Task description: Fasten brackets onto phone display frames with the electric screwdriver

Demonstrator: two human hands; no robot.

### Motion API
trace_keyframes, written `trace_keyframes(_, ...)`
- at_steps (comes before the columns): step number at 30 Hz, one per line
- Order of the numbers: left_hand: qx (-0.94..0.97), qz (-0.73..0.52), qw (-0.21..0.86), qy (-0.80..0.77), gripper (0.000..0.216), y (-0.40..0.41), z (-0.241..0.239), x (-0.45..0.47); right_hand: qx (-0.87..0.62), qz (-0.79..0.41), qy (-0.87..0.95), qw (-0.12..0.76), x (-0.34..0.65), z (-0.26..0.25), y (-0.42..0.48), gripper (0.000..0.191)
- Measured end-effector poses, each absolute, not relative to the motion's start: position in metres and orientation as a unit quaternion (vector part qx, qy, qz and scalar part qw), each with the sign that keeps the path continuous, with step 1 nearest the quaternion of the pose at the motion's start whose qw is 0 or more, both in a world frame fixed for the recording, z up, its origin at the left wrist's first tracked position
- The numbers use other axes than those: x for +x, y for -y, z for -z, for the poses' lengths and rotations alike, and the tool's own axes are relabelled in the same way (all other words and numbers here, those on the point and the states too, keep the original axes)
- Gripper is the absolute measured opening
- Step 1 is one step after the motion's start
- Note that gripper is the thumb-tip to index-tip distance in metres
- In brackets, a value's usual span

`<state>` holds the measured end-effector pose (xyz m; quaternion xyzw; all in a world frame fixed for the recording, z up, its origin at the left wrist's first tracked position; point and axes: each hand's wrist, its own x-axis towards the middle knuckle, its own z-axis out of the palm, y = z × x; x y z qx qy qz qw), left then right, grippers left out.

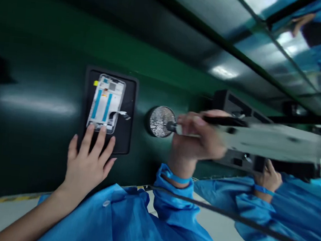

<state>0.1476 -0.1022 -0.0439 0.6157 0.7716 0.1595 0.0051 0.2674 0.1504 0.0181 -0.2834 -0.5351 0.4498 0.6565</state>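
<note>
Fingers (99, 139) of the left hand (86, 168) lie spread, pressing the phone frame (106, 102) at their tips into its tray (125, 136), while those of the right hand (195, 141) clench a screwdriver (263, 141), tip at the screw dish (157, 121) just beside them, not yet at the frame.

Wears thin, glossy blue gown (128, 223), bright and heavily creased, folds catching light. Carries small pale snap button (106, 203) on fabric beside left forearm (40, 215). Closes right sleeve (170, 199) in gathered cuff, ringed by lighter blue elastic band (178, 179) snug at wrist. Leaves left forearm uncovered down to picture edge. Shows left hand (88, 166) and right hand (196, 141) bare, ungloved.
</note>
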Motion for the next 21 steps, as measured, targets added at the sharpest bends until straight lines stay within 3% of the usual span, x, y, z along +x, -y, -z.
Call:
trace_keyframes(5, 0.619, -0.143, 0.007, -0.772, 0.065, 0.102, 0.044, 0.149, -0.195, -0.536, 0.578, 0.584, 0.225, -0.047, -0.103, 0.022)
trace_keyframes(12, 0.610, -0.169, 0.012, -0.774, 0.058, 0.100, 0.045, 0.152, -0.215, -0.607, 0.605, 0.469, 0.171, -0.012, -0.056, 0.013)
trace_keyframes(21, 0.609, -0.160, 0.018, -0.777, 0.055, 0.100, 0.043, 0.154, -0.202, -0.627, 0.598, 0.456, 0.164, -0.005, -0.053, 0.009)
